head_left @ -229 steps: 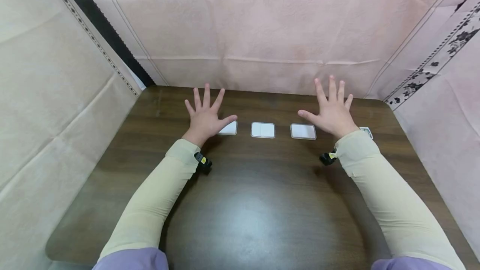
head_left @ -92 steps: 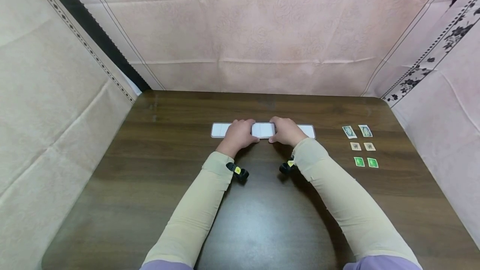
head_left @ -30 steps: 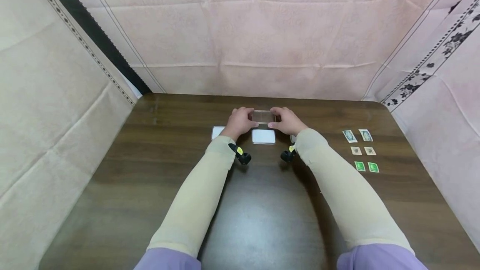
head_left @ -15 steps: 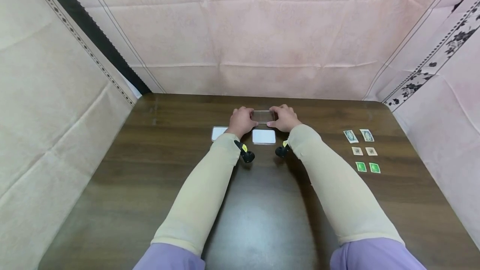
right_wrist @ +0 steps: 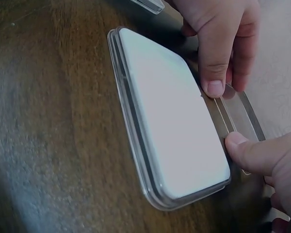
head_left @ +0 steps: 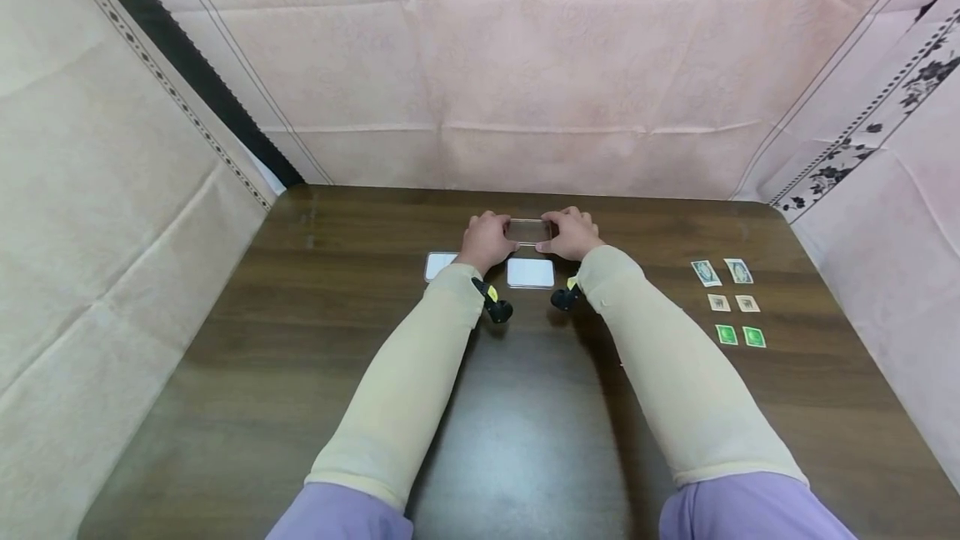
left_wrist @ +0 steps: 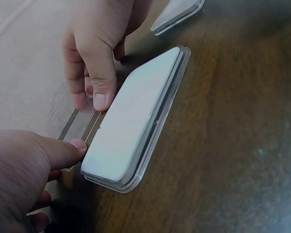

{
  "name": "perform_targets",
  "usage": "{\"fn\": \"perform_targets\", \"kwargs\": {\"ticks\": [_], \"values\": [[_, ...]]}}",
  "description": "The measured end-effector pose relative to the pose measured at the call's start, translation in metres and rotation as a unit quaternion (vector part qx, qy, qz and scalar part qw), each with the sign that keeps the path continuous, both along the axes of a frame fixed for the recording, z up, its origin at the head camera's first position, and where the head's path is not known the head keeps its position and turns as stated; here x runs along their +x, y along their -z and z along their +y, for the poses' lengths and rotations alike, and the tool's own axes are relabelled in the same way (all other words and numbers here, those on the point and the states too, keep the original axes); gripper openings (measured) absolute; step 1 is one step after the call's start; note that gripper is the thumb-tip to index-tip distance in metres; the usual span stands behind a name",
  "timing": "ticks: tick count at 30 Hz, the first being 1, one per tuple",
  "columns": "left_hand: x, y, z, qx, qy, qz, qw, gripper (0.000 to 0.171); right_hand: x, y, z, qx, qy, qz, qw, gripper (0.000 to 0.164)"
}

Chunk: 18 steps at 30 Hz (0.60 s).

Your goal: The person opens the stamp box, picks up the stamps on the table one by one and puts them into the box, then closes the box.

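Observation:
Both hands hold a clear plastic lid (head_left: 529,244) between them, just behind the middle box. My left hand (head_left: 487,238) pinches its left end between thumb and fingers. At the lid's right end, my right hand (head_left: 572,233) pinches it the same way. The middle box (head_left: 530,273) is a flat rectangle with a white top and a clear rim; both wrist views show this white box (right_wrist: 174,116) close up on the table. In the left wrist view the lid (left_wrist: 77,125) stands beside the box's far long edge, the thumbs at its near edge.
A similar left box (head_left: 439,265) lies partly behind the left wrist; the right one is hidden by the right sleeve in the head view. Small picture cards (head_left: 706,273) and green cards (head_left: 727,334) lie in pairs on the right of the brown table (head_left: 247,373). Cloth walls (head_left: 540,65) surround it.
Earlier, both hands were spread open above the table, then gripped the middle box's ends. Since then the lid has come off and moved back behind the box. Over the last second the hands barely move.

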State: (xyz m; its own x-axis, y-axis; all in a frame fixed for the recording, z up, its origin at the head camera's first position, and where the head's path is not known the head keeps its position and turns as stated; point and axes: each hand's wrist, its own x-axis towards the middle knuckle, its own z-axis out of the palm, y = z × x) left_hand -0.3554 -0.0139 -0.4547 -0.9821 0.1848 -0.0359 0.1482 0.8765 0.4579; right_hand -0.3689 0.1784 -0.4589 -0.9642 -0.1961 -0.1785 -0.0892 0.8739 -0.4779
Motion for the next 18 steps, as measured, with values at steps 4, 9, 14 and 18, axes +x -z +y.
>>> {"fn": "perform_targets", "kwargs": {"ticks": [4, 9, 14, 18], "values": [[0.001, 0.002, -0.001, 0.011, 0.002, 0.005, 0.9999, 0.060, 0.002, -0.003, 0.003, -0.014, -0.012, 0.002, 1.000, 0.078], [0.007, 0.000, -0.003, 0.027, -0.004, 0.013, 0.9996, 0.060, 0.010, -0.013, 0.016, -0.057, -0.039, -0.004, 0.998, 0.080], [0.017, -0.010, 0.002, 0.044, -0.011, 0.024, 0.9987, 0.051, 0.023, -0.025, 0.040, -0.062, -0.045, -0.005, 0.997, 0.078], [0.026, -0.020, 0.012, 0.050, 0.008, 0.028, 0.9983, 0.047, 0.034, -0.033, 0.059, -0.042, -0.053, 0.002, 0.998, 0.072]]}}
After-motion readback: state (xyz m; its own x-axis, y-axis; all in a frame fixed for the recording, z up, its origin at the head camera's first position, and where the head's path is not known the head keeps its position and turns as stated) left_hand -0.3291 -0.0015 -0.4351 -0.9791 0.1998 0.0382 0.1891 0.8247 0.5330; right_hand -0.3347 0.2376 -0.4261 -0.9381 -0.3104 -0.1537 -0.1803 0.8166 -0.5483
